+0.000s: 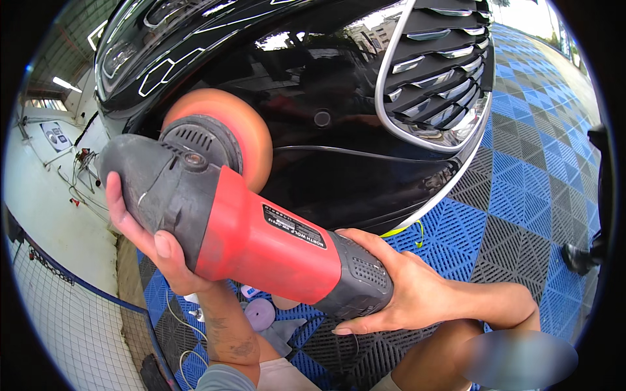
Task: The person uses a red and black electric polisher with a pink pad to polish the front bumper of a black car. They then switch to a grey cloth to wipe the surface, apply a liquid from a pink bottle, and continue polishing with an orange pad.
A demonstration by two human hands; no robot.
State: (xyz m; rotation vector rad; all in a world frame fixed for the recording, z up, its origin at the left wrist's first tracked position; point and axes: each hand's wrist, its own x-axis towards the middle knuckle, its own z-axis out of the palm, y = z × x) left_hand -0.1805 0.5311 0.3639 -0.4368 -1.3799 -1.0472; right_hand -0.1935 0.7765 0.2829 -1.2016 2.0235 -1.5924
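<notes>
A red and black electric car polisher lies across the view, its orange foam pad against or very near the glossy black front bumper of a car. My left hand cups the black head of the polisher from below, fingers round its outer side. Around the rear black end of the body is my right hand, thumb beneath and fingers over the top. A round parking sensor sits in the bumper, between the pad and the chrome-edged grille. The pad's working face is hidden.
Blue and grey floor tiles surround the car. Below the polisher lie a purple pad, a grey cloth, a small bottle and a cable. A wire mesh panel stands left. At far right is a person's dark shoe.
</notes>
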